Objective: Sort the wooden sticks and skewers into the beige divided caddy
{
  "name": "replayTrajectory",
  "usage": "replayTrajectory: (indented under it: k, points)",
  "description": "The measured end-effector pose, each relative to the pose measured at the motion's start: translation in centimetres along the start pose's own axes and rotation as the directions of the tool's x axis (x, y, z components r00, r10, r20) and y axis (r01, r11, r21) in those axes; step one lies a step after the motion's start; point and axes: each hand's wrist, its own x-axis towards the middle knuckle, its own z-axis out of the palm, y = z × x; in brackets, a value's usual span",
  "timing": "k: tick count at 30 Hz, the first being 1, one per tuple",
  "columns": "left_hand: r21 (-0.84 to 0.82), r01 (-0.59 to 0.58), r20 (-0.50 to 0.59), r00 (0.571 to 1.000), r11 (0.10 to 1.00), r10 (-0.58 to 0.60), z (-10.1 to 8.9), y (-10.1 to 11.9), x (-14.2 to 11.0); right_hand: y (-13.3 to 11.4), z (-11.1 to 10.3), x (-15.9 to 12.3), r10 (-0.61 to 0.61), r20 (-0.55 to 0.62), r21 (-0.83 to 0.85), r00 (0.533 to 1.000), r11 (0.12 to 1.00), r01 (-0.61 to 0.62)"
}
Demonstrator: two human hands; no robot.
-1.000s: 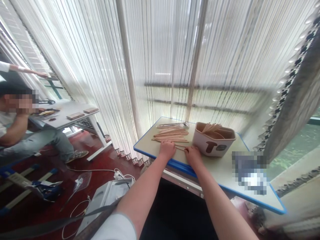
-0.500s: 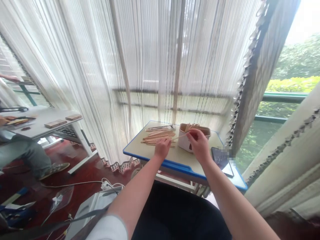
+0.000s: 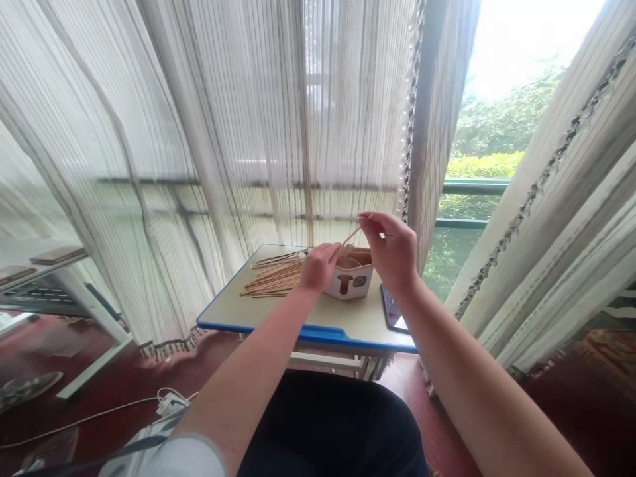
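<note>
A thin wooden stick [image 3: 351, 236] slants up between my hands, above a white box [image 3: 354, 283] with brown pictures on its side. My right hand [image 3: 392, 248] pinches its upper end. Closed round the lower end is my left hand [image 3: 319, 266], in front of the box's left part. Left of that hand, a spread pile of similar wooden sticks [image 3: 275, 277] lies on the small desk [image 3: 238, 306]. Inside the box some sticks show, partly hidden by my left hand. Behind the pile lies a thin metallic tool [image 3: 278, 257], too small to make out.
A dark-screened tablet or phone [image 3: 392, 310] lies at the desk's right, partly behind my right forearm. Sheer curtains [image 3: 248, 132] hang close behind the desk. Another table [image 3: 50, 268] stands at far left. A white power strip and cable [image 3: 173, 401] lie low on the left.
My view has turned right. My right hand has risen, and the stick now stands steeper between both hands. The box's pictured side shows more.
</note>
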Motion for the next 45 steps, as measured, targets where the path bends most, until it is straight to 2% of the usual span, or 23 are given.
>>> replayTrajectory:
  k: [6, 10, 13, 16, 19, 23, 29, 35, 41, 45]
  points:
    - [0.038, 0.051, -0.054, 0.997, 0.998, -0.049, 0.7, -1.0, 1.0, 1.9, 0.6, 0.8, 0.018, 0.058, -0.027, 0.998, 1.0, -0.017]
    - [-0.071, 0.162, -0.014, 0.986, 0.984, -0.164, 1.9, -2.1, 0.9, 3.6, 2.0, 0.2, 0.078, 0.111, -0.018, 0.991, 0.997, -0.076]
    - [-0.222, 0.292, 0.044, 0.956, 0.93, -0.29, 3.2, -3.0, 0.1, 5.1, 3.2, -0.5, 0.122, 0.135, -0.025, 0.983, 0.992, -0.12]
    - [-0.28, 0.36, 0.122, 0.933, 0.89, -0.34, 4.3, -3.8, -0.8, 6.6, 4.2, -1.1, 0.168, 0.171, -0.026, 0.971, 0.986, -0.167]
    - [-0.214, 0.346, 0.18, 0.933, 0.914, -0.311, 4.7, -4.2, -1.2, 7.8, 5.1, -1.4, 0.218, 0.217, -0.023, 0.951, 0.976, -0.218]
    - [-0.112, 0.318, 0.185, 0.938, 0.942, -0.294, 4.6, -4.3, -0.8, 8.9, 6.0, -1.6, 0.251, 0.272, -0.037, 0.929, 0.967, -0.251]
    - [-0.117, 0.395, 0.206, 0.907, 0.911, -0.367, 4.8, -4.3, 0.2, 9.4, 6.6, -1.9, 0.305, 0.323, -0.026, 0.896, 0.949, -0.314]
    - [-0.149, 0.41, 0.202, 0.903, 0.9, -0.378, 4.8, -4.2, 0.4, 9.7, 6.7, -2.4, 0.313, 0.268, 0.036, 0.911, 0.942, -0.334]
    - [-0.142, 0.423, 0.253, 0.889, 0.895, -0.38, 4.7, -4.2, 0.6, 10.1, 7.1, -2.5, 0.318, 0.259, -0.015, 0.912, 0.946, -0.325]
    - [-0.135, 0.401, 0.256, 0.898, 0.906, -0.359, 4.7, -4.3, 0.7, 10.4, 7.3, -2.5, 0.328, 0.271, -0.059, 0.905, 0.944, -0.325]
